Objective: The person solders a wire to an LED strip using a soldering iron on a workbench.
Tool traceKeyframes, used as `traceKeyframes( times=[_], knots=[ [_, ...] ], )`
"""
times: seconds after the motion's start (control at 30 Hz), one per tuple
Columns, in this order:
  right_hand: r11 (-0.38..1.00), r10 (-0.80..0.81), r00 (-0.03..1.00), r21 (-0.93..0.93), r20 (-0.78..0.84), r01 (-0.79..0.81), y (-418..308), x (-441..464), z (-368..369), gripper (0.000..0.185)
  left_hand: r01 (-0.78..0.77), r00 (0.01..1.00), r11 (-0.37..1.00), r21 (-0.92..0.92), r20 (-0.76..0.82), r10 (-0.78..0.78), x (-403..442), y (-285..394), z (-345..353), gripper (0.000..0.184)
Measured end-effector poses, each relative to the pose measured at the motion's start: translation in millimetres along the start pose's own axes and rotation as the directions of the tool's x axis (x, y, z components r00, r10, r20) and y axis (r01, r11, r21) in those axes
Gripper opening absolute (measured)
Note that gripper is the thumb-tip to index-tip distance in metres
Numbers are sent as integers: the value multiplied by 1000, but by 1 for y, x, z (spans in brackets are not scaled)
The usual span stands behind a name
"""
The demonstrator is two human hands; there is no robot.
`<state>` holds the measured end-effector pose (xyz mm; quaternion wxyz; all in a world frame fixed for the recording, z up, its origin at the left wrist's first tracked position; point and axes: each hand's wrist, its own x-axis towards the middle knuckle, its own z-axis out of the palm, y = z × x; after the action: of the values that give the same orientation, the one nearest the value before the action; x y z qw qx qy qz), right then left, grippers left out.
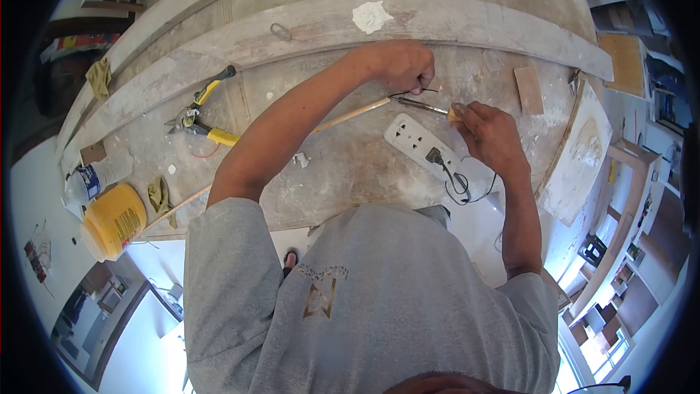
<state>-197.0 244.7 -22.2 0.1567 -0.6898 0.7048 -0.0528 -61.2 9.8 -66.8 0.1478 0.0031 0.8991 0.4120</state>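
My left hand (405, 66) is closed in a pinch on a thin dark wire (430, 90) above the workbench. In my right hand (490, 133) is a soldering iron (426, 107), gripped by its yellowish handle, its metal tip pointing left. That tip is close to the end of a long, narrow, light-coloured strip (350, 114); whether they touch I cannot tell. The strip runs down to the left, passing behind my left forearm. Just below the iron lies a white power strip (415, 140) with a black plug (435, 155) in it and a dark looped cord.
Yellow-handled cutters (191, 120) lie left of my left forearm. A yellow tub (117, 220), a clear bottle (82, 184) and cloth pieces (158, 195) sit at the bench's left edge. A curved board (306, 22) spans the back, bearing white paste (372, 17). Sandpaper (529, 90) is at right.
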Motion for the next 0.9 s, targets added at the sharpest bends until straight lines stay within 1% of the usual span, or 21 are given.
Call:
traceKeyframes(
  times=[0.27, 0.37, 0.53, 0.67, 0.77, 0.83, 0.9],
  knots=[
    [1000, -8, 1000, 10, -14, 9, 0, 1, 0, 30, 19, 1000, 1000, -19, 9, -19, 1, 1, 0, 12],
    [1000, -13, 1000, 9, -17, 13, 1, 1, 0, 30, 56, 998, 998, -34, 22, -55, -2, 4, -2, 11],
    [1000, -7, 1000, 5, -16, 8, -2, 1, -2, 31, -26, 1000, 1000, 3, -16, 26, 2, -4, 3, 11],
    [1000, -12, 1000, -18, -12, 12, -3, 1, -3, 30, -24, 1000, 1000, -4, -20, 24, 2, -3, 3, 11],
    [1000, -20, 1000, -23, -24, 19, -3, 1, -2, 30, 14, 1000, 1000, -4, 9, -14, 2, -1, 1, 11],
    [999, -26, 999, -25, -34, 25, -2, 1, -2, 31, -25, 1000, 999, 23, -9, 25, 3, -4, 3, 12],
    [999, -42, 997, -26, -60, 40, -2, 0, -1, 31, -24, 1000, 1000, 20, -9, 24, 3, -5, 4, 12]
  ],
)
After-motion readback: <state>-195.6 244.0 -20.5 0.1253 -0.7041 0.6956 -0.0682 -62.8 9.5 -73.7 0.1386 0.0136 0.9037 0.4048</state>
